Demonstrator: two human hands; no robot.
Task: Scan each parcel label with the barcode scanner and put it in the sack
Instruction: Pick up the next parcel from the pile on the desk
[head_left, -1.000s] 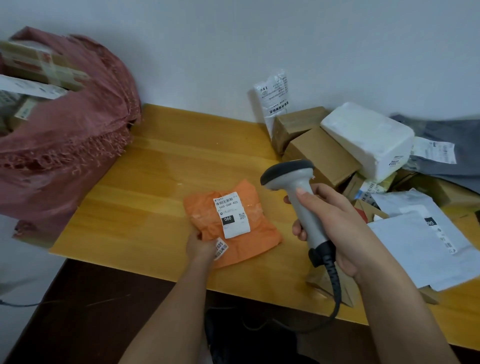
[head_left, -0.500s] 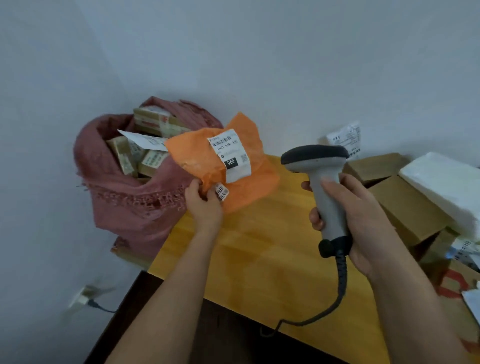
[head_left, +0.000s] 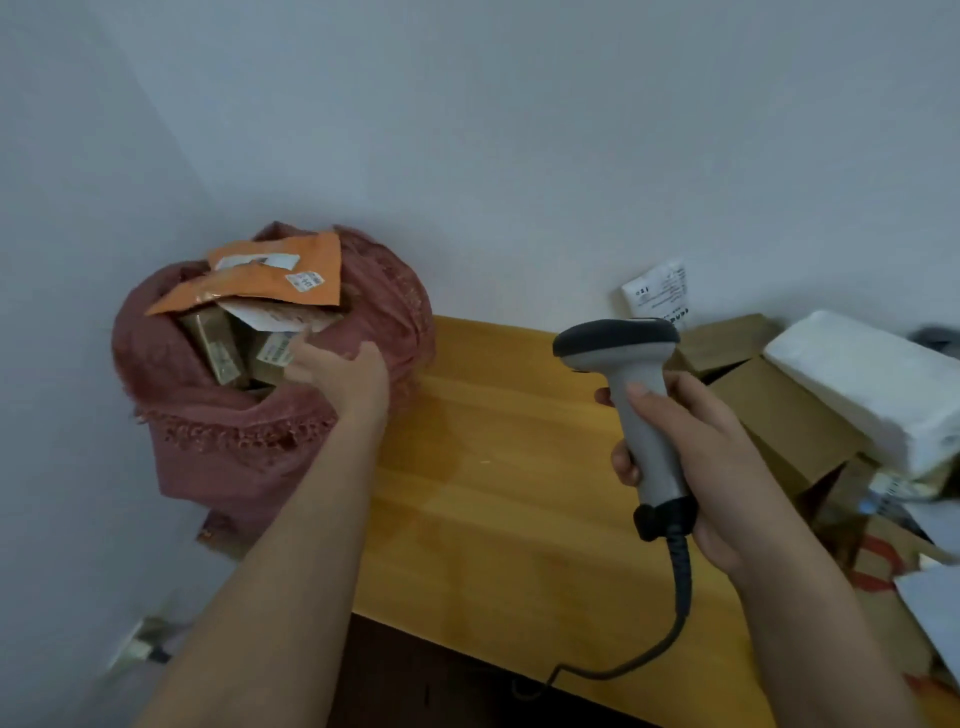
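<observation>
At 10 o'clock in the view we find the sack (head_left: 270, 431), its mouth open beside the table's left end so parcels drop straight in. The orange parcel (head_left: 260, 283) lies on top of the boxes inside, label side up, free of either hand. Our left hand (head_left: 340, 376) hovers at the sack's rim at 9 o'clock, fingers relaxed and holding nothing; we cannot tell whether it touches the cloth. At the centre lies the bare wooden table (head_left: 498, 493). At 3 o'clock our right hand (head_left: 691, 457) wraps its fingers around the barcode scanner (head_left: 631, 400), head upright, ready for the next label. The unscanned parcels (head_left: 810, 405) wait at 3 to 4 o'clock, within reach.
</observation>
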